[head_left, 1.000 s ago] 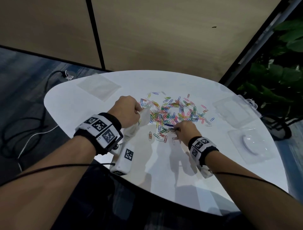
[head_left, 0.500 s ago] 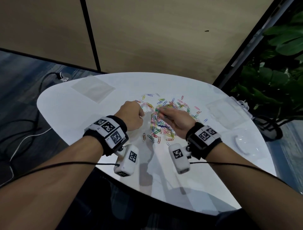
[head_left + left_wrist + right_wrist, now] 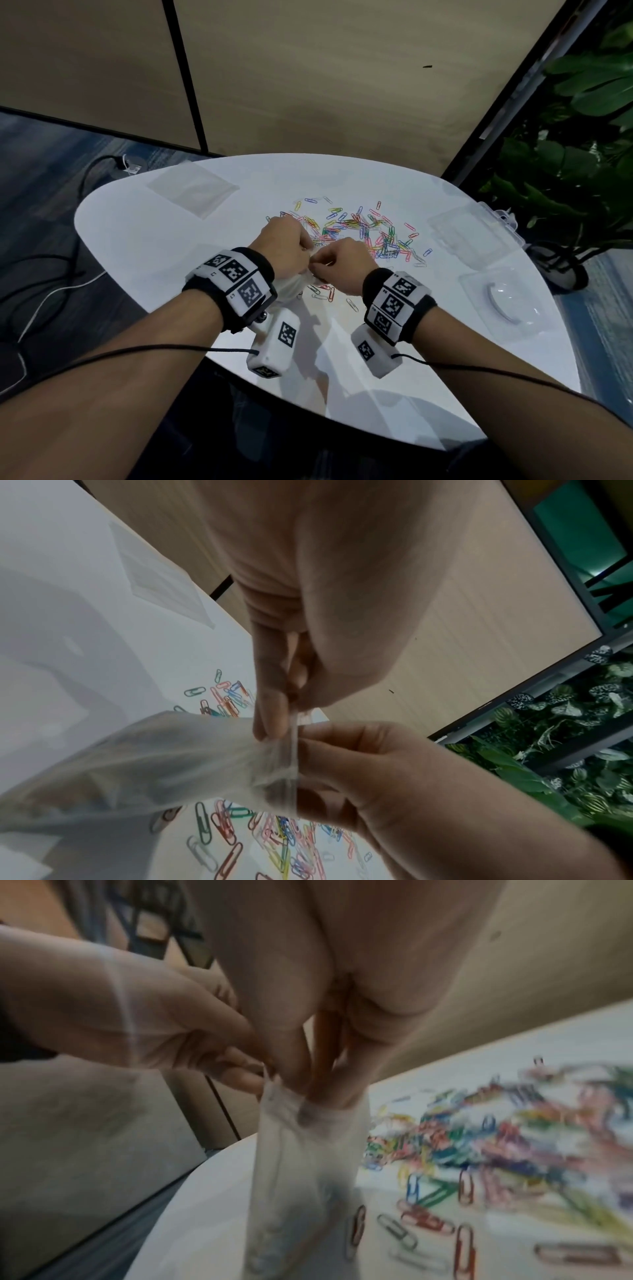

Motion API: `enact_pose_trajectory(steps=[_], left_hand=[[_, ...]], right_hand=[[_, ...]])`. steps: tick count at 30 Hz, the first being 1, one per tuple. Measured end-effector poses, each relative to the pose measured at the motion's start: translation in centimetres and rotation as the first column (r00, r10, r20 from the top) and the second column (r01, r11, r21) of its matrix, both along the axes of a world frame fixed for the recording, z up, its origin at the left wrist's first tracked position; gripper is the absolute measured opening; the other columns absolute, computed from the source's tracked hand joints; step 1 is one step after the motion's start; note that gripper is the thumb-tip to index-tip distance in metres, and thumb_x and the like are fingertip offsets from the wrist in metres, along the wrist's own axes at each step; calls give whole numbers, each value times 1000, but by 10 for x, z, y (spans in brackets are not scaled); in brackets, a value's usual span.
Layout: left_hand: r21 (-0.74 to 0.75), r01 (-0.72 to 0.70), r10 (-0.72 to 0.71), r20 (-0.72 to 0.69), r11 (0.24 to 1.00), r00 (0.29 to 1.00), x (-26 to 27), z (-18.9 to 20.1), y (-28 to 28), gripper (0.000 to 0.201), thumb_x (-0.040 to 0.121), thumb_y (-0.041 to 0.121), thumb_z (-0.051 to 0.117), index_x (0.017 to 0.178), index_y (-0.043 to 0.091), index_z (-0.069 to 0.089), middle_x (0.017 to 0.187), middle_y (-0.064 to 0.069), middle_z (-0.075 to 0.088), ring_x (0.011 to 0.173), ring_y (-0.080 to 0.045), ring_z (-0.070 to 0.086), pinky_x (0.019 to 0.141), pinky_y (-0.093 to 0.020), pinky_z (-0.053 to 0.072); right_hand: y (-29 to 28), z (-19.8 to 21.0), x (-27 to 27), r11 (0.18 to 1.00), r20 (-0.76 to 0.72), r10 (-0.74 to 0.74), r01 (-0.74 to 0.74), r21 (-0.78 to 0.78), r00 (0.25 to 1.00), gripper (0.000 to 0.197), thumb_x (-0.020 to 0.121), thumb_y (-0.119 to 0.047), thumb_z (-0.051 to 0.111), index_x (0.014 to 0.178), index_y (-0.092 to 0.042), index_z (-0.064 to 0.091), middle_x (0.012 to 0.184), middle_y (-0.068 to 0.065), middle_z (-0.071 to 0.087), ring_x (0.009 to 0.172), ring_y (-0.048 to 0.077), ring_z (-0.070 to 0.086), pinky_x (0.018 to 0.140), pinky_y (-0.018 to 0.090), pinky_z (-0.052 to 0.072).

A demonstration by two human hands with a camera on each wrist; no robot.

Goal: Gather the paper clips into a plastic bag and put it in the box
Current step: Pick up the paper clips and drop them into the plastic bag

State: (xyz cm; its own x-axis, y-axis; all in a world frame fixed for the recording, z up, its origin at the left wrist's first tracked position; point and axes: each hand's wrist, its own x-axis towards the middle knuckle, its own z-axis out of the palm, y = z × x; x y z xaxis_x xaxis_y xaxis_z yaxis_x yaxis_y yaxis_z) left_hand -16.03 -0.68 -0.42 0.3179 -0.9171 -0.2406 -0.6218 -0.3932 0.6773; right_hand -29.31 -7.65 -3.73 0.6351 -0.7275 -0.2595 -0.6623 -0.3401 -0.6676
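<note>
Right hand (image 3: 342, 263) has left the paper clips (image 3: 370, 236) and joined the left hand (image 3: 284, 246) at bench (image 3: 137, 240) centre; fingertips (image 3: 318, 1093) now dip into the plastic bag (image 3: 304, 1172) mouth, likely dropping clips. Left grip pinches the rim. Bag hangs long axis vertical, mouth at 12. Box (image 3: 476, 236) at 3 o'clock.

Paper clips (image 3: 363, 233) sprawl across the middle of the surface (image 3: 171, 240), a thick tangle with a few strays just behind the two hands. Bare surface runs along the near edge and the left side. A flat bag (image 3: 193, 188) lies at the far left edge; a clear box (image 3: 476, 233) and lid (image 3: 507, 301) crowd the right edge.
</note>
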Motion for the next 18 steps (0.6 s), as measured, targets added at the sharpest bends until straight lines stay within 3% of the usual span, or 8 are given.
enact_pose_trajectory(steps=[1,3,6,8,10,13,15,18], left_hand=[[-3,-1,1,9,1000,1000,0,1,1,25,83,1,61,101,9,76,95,-10,75,96,-23,72,95,-36,56],[-9,-8,8,24,1000,1000,2,2,1,27,83,1,63,106,8,75,94,-10,75,96,-23,71,95,-35,55],[-9,-27,27,19,1000,999,9,3,1,26,83,0,62,104,7,75,83,-5,73,87,-22,73,89,-35,58],[-14,-33,34,22,999,999,14,4,2,27,83,-1,60,104,6,76,92,-8,75,87,-24,73,88,-36,59],[-17,-38,39,24,999,999,17,6,4,27,84,-1,59,105,5,76,97,-11,75,89,-26,73,87,-37,59],[-10,-33,34,43,999,999,22,8,6,27,84,-1,58,104,6,76,92,-10,76,85,-25,74,84,-35,60],[2,-34,34,55,999,998,26,9,7,28,84,0,57,101,8,77,90,-9,77,80,-23,75,80,-32,60],[5,-50,50,72,999,996,31,10,10,29,83,1,57,103,9,77,90,-6,74,83,-23,73,79,-28,58]], right_hand=[[0,5,-1,994,-49,93,-96,-49,994,16,89,-18,63,85,-14,78,65,-3,63,56,8,54,55,17,41],[-4,13,-3,988,-26,156,-157,-11,987,19,91,-19,61,87,-12,78,63,-5,64,56,9,58,57,19,47],[-19,14,-10,972,237,-69,11,236,969,13,90,-16,67,96,-11,77,84,4,77,69,18,73,69,32,61],[-34,10,-22,973,249,-172,124,197,953,14,89,-14,69,101,-11,75,97,10,76,70,19,71,69,36,61],[-49,1,-40,988,-22,-149,149,30,989,38,84,-20,75,121,-16,66,120,10,68,90,22,71,82,42,60],[-59,-28,-71,997,-547,-78,61,-50,833,102,68,-41,85,151,-21,29,155,15,29,135,32,44,110,47,40],[-55,-52,-80,999,-571,-45,41,-19,819,121,60,-47,89,154,-22,18,153,15,22,133,33,43,108,45,42],[-46,-74,-74,997,-418,-39,8,-75,908,108,64,-40,89,151,-18,28,140,13,35,117,29,53,102,38,47]])
